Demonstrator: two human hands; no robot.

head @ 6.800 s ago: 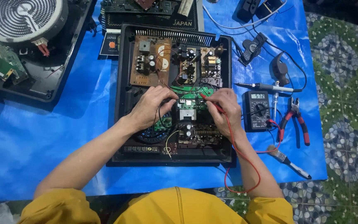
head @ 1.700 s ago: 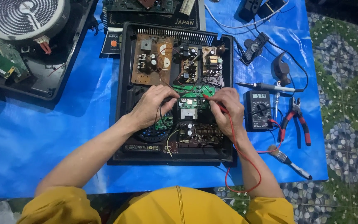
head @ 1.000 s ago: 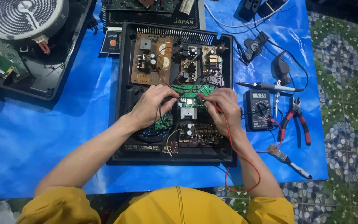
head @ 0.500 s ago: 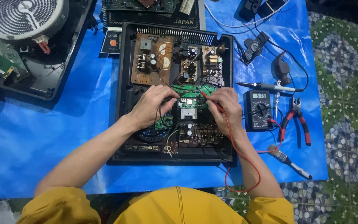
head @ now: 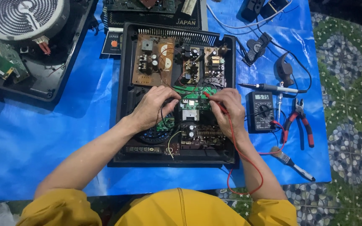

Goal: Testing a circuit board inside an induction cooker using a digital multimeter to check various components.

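Hands work inside an open black casing (head: 124,125) on blue sheet (head: 42,138). Left hand (head: 153,106) pinches a black probe, right hand (head: 229,111) a red probe (head: 211,101), both over the green board (head: 193,93). Multimeter (head: 262,111) lies beside; pliers (head: 299,121) beyond.

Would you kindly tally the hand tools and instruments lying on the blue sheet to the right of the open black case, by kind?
Multimeter: 1
Soldering iron: 1
Pliers: 1
Brush: 1
Total: 4
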